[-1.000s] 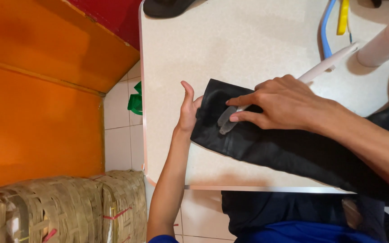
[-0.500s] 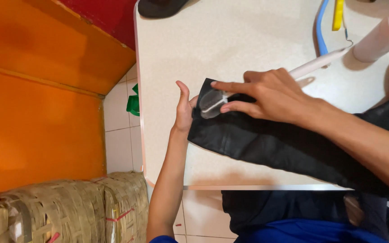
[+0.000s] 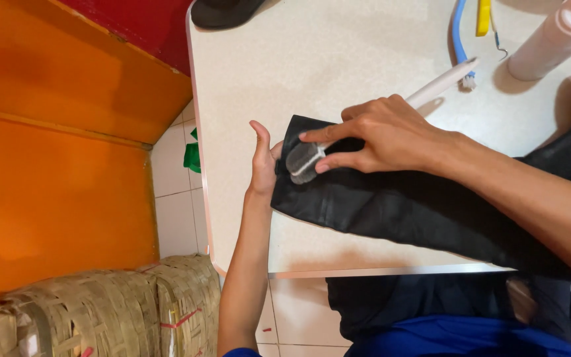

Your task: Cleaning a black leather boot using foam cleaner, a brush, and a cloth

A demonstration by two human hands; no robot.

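Black cloth (image 3: 404,211) lies flat across the near part of the pale table (image 3: 338,59); it looks soft, limp and light. At the cloth's end, the left hand (image 3: 262,162) presses its edge, fingers straight. Over that same end, the right hand (image 3: 381,135) pinches a white-handled brush (image 3: 305,160), bristles on the fabric. The end is likely the best hold.

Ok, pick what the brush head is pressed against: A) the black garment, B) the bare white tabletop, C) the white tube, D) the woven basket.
A: the right hand holds the white-handled brush with its bristles on the black garment, whose end the left hand steadies on the table.
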